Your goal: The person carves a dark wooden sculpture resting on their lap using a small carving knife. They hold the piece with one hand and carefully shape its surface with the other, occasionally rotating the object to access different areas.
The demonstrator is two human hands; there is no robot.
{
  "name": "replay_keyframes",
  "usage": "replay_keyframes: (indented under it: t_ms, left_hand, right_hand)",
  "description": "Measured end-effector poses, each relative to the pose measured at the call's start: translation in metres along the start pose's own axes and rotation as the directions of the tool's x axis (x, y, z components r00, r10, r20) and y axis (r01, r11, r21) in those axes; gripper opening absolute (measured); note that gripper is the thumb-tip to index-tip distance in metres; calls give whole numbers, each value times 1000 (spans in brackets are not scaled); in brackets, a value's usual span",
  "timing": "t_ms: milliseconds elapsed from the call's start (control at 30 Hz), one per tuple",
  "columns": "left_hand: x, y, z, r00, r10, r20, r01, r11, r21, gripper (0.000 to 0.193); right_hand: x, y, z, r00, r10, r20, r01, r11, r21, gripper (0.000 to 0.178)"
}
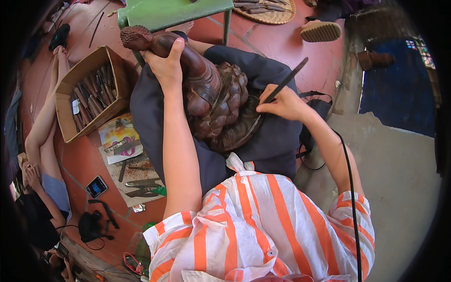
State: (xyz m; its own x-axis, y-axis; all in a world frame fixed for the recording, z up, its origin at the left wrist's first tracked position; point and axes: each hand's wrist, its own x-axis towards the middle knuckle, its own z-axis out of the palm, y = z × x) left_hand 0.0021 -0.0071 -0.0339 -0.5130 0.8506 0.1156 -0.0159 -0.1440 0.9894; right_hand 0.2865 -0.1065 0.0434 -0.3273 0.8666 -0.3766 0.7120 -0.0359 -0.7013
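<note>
1. Two hands work on a dark brown carved wooden statue (211, 94) that lies tilted across the person's lap on a dark blue cloth (272, 141), its head pointing away toward a green stool (174, 11).
2. Left hand (164, 66) is wrapped around the statue's upper body just below the head, fingers curled over it.
3. Right hand (282, 102) pinches a thin dark carving tool (286, 80) like a pen; its tip meets the rim of the statue's petal-carved base.
4. On the red floor to the left, an open cardboard box (89, 94) holds many chisels, with loose tools (141, 185) on paper just beside it and a phone (97, 186) near them.
5. Another person's bare arm (40, 127) reaches along the far left edge.
6. A round woven tray (272, 14) with more tools sits at the top, beyond the stool.
</note>
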Motion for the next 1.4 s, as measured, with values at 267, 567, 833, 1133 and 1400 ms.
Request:
replay_keyframes:
  t_ms: [267, 567, 833, 1133, 1400]
  left_hand:
    - [2, 0, -2, 1000, -6, 7, 6, 1000, -25, 88]
    - [-1, 4, 2, 1000, -23, 17, 24, 998, -57, 81]
    - [-3, 4, 0, 999, -53, 5, 54, 996, -73, 80]
    - [4, -3, -4, 996, 3, 85, 5, 996, -92, 74]
    - [-2, 7, -4, 994, 48, 97, -39, 995, -88, 69]
  right_hand:
    - [-8, -14, 1, 999, -37, -11, 36, 999, -36, 22]
    - [5, -2, -12, 999, 31, 30, -33, 998, 60, 21]
    - [-78, 17, 41, 879, 217, -423, 94, 793, 602, 19]
    - [-79, 16, 70, 763, -278, -583, 418, 901, 118, 8]
    - [-102, -8, 83, 918, -35, -394, 251, 821, 513, 10]
